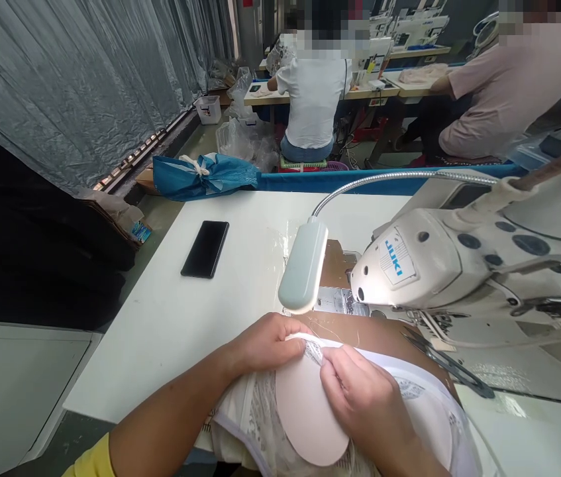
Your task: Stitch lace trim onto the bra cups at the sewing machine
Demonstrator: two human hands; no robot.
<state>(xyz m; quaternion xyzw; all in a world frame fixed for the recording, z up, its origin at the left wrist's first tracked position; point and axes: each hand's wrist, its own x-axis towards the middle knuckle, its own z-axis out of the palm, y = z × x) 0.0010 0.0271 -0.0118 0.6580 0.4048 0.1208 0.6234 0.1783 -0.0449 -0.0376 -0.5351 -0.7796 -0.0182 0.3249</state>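
Note:
A white lace bra lies at the table's front edge, with a smooth pale-pink cup pad facing up and a second cup to the right. My left hand pinches the white top edge of the near cup between thumb and fingers. Close beside it, my right hand is closed on the lace at the same edge, its fingertips curled inward. A small patch of lace shows between the two hands. Part of the bra hangs below the table edge, out of sight.
A JUKI sewing machine stands to the right, with a lamp on a bendable neck above the hands. Black scissors lie at its base. A phone rests on the white table. Two people sit at machines beyond.

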